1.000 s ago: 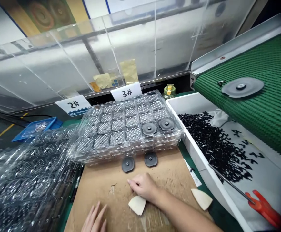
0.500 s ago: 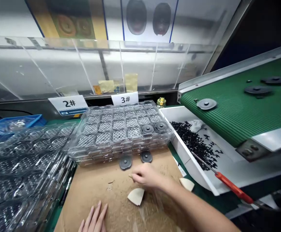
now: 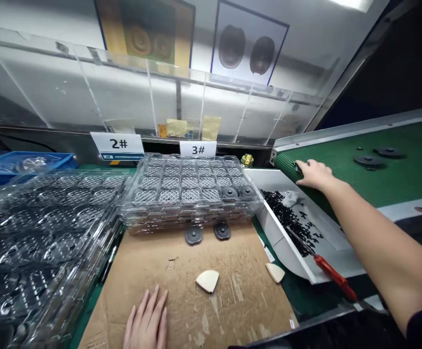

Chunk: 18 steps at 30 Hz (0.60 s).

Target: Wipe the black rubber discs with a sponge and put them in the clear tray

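Observation:
My left hand (image 3: 147, 322) lies flat with fingers spread on the brown cardboard (image 3: 181, 305). Over the near end of the green conveyor belt (image 3: 345, 169), my right hand (image 3: 314, 173) has its fingers bent round a small dark item too hidden to make out. Two dark round discs, one (image 3: 194, 234) left of the other (image 3: 222, 231), lie on the cardboard before the stacked clear trays (image 3: 196, 206). The top tray holds two similar discs (image 3: 229, 192) at its right front. A cream wedge (image 3: 208, 280) rests mid-cardboard, and another (image 3: 275, 273) at its right edge.
A white bin (image 3: 276, 237) of small black parts stands right of the trays, a red-handled screwdriver (image 3: 336, 277) across its rim. More clear trays (image 3: 51, 232) and a blue tray (image 3: 63, 162) are at left. Dark discs (image 3: 368, 161) sit further along the belt.
My right hand has moved from the cardboard to the belt, right and away. The pale disc near the belt's end no longer shows. My left hand stays flat; the view has shifted.

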Motion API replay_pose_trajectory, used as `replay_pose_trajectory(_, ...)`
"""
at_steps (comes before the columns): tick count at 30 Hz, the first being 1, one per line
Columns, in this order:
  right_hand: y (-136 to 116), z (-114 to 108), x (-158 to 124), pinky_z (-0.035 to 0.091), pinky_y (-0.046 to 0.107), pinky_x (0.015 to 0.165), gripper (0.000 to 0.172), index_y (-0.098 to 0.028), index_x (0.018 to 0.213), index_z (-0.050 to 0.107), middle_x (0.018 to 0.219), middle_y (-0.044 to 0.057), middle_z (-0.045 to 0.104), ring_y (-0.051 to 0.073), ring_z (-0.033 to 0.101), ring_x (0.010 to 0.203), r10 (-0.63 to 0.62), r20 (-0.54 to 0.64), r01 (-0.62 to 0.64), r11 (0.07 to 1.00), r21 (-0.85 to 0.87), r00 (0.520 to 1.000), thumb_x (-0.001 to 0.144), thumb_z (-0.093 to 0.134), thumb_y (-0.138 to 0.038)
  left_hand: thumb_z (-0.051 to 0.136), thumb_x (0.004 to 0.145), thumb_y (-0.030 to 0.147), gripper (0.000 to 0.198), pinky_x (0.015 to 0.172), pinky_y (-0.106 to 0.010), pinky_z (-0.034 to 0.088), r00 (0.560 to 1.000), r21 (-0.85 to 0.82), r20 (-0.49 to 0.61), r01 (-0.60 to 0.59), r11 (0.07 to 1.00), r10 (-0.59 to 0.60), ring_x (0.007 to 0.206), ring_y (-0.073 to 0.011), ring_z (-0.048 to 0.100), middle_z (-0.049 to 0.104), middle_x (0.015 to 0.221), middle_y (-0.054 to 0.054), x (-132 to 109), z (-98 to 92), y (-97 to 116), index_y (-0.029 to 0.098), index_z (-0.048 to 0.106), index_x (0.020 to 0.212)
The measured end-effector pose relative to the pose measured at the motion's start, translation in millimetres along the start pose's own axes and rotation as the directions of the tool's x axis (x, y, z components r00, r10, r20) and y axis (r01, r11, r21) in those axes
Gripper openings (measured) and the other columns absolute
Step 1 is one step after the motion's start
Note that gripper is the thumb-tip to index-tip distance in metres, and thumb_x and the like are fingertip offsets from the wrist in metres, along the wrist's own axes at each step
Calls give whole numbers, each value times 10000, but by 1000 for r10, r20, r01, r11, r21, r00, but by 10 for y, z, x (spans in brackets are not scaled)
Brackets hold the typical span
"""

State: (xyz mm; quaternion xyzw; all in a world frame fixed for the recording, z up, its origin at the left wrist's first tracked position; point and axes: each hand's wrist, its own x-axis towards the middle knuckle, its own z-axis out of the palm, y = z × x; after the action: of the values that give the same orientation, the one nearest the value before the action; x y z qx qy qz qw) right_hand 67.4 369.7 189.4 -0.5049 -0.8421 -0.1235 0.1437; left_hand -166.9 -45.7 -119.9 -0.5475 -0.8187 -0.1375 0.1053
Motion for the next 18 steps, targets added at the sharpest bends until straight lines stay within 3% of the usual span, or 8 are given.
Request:
replay_pose_trajectory(5,-211,9,-365,398,409,848,464,-130,1288,403,1218,189,431,256,484,1043,-137,131,125,987,97,982,852,494,-263,404,838,269,377,926,-527,406,995,-184,22,101,978,-99,1177,-295,476,531,1271,-72,32,-83,55,215,567,1174)
replay_pose_trajectory(7,-451,-27,-642,405,324,849,467,-201,1265,456,1191,130,482,209,514,1018,-322,257,267,937,226,911,813,547,-272,416,835,293,342,952,-557,369,977,-329,86,214,920,-196,1196,-307,452,545,1259,-78,77,-189,61,233,613,1107)
replay_pose_trajectory(9,-731,-40,-973,406,236,862,486,-315,1206,507,1148,16,536,153,535,1009,-551,384,393,819,418,741,738,635,-288,421,839,324,319,955,-542,378,937,-505,182,348,790,-297,1183,-303,467,580,1219,-89,148,-371,90,229,637,1053)
replay_pose_trajectory(10,-872,-25,-1145,414,254,867,545,-320,1236,477,1174,19,523,168,532,1025,-703,457,393,696,602,545,720,651,-303,423,845,332,320,950,-503,403,915,-592,229,401,699,-331,1166,-286,489,601,1191,-93,193,-483,124,220,627,1063)
replay_pose_trajectory(11,-1008,11,-1313,422,281,870,579,-329,1242,471,1178,21,525,185,535,1026,-781,482,323,611,723,398,698,670,-333,428,850,336,323,932,-447,439,899,-666,270,434,607,-346,1131,-258,525,607,1185,-87,241,-597,173,226,599,1101)
replay_pose_trajectory(13,-1243,150,-1622,427,308,875,613,-305,1222,504,1156,36,546,214,540,1026,-867,441,135,477,868,231,649,709,-374,476,840,309,298,930,-349,453,933,-782,228,347,518,-280,1102,-209,552,611,1184,-54,343,-789,315,263,577,1117)
replay_pose_trajectory(16,-1463,474,-2008,382,336,941,672,-271,1222,512,1177,60,545,237,515,1077,-860,399,-312,302,901,318,619,710,-494,544,803,349,413,912,-251,454,994,-845,-112,-93,526,-4,1070,-176,573,627,1159,-56,484,-885,569,257,500,1203)
replay_pose_trajectory(18,-1524,680,-2218,343,359,979,720,-249,1249,483,1209,84,525,249,482,1129,-782,437,-565,134,814,444,643,634,-607,518,827,324,482,919,-229,438,916,-735,-332,-401,546,226,1101,-157,550,630,1154,-71,556,-842,714,226,407,1286)
